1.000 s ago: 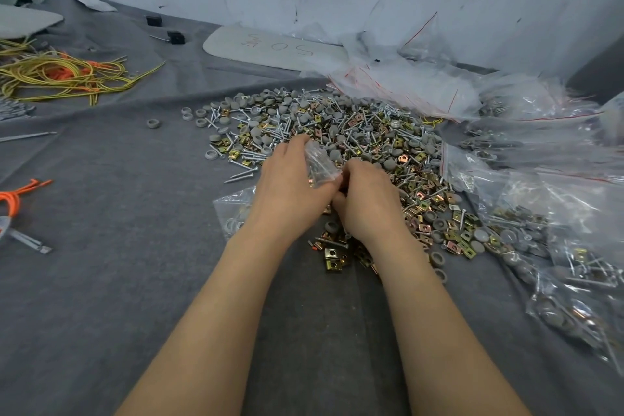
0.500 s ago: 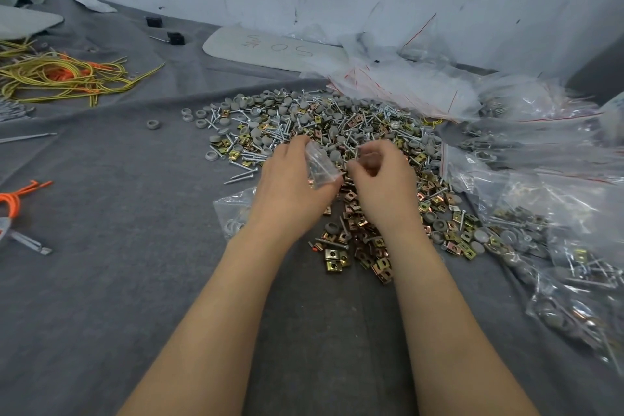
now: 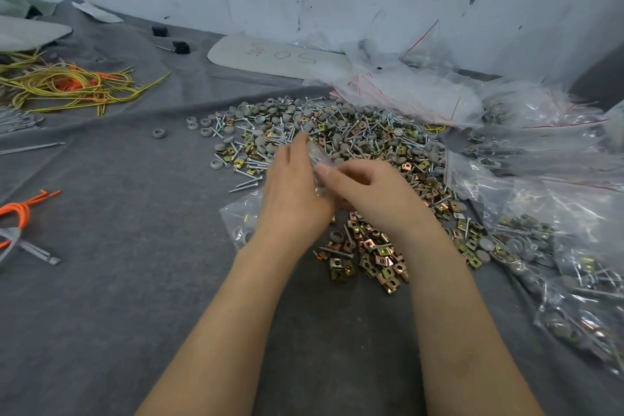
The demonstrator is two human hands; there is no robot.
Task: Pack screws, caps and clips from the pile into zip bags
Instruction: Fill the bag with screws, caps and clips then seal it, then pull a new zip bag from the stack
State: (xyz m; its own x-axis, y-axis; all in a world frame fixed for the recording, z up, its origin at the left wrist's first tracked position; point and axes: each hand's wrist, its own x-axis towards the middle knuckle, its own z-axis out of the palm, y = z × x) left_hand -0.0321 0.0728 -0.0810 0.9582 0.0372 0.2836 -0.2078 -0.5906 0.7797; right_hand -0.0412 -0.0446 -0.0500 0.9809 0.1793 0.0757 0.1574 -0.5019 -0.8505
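1. We judge the step in hand to be loading parts into the small clear plastic zip bag (image 3: 314, 159), which is held upright above the near edge of the pile.
2. The left hand (image 3: 293, 194) grasps the bag along its left side. The right hand (image 3: 369, 189) is curled, thumb against the bag's mouth; whether it holds parts we cannot tell.
3. Recommended: keep the mouth spread and over the pile, so strays fall back. Release parts inside the mouth. Feed screws head first, as their points may pierce the film.
4. The bag is thin, transparent and creased; its contents are not legible.
5. The mixed pile of silver screws, grey round caps and brass-coloured clips (image 3: 354, 132) lies on the grey cloth-covered table (image 3: 135, 280), far and right of the hands. Filled clear bags (image 3: 547, 246) lie at the right.
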